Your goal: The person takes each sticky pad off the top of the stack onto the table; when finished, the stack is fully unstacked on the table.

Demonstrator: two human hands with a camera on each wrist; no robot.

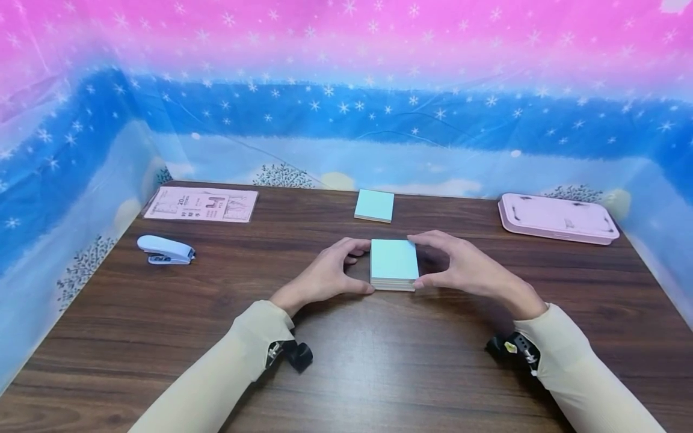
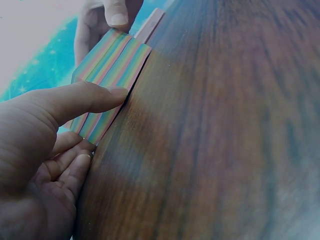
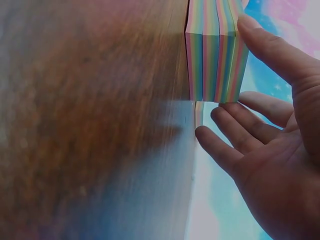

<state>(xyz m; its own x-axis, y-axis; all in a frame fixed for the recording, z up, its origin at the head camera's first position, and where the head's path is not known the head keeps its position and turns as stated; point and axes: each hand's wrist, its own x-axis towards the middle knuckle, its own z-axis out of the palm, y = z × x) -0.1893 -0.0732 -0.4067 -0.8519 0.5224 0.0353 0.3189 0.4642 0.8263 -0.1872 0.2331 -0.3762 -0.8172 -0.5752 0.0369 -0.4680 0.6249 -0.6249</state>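
A squared stack of sticky note pads [image 1: 394, 260] stands on the table between both hands, its top sheet pale green. The wrist views show its sides [image 3: 211, 65] striped in pink, yellow, green and blue, several pads thick. My left hand [image 1: 327, 270] holds the stack's left side, thumb at the near corner and fingers farther back. In the left wrist view, that thumb [image 2: 97, 97] lies across the striped edges. From the right, my right hand [image 1: 471, 264] holds the stack, thumb at the near corner and index finger at the far one.
Behind the stack lies a thinner pale green sticky note pad [image 1: 375, 205]. At left are a white stapler [image 1: 166, 249] and a pink printed packet [image 1: 203, 204]. A pink case [image 1: 557, 218] lies at back right. A snowflake-patterned cloth [image 1: 346, 114] hangs along the table's edges.
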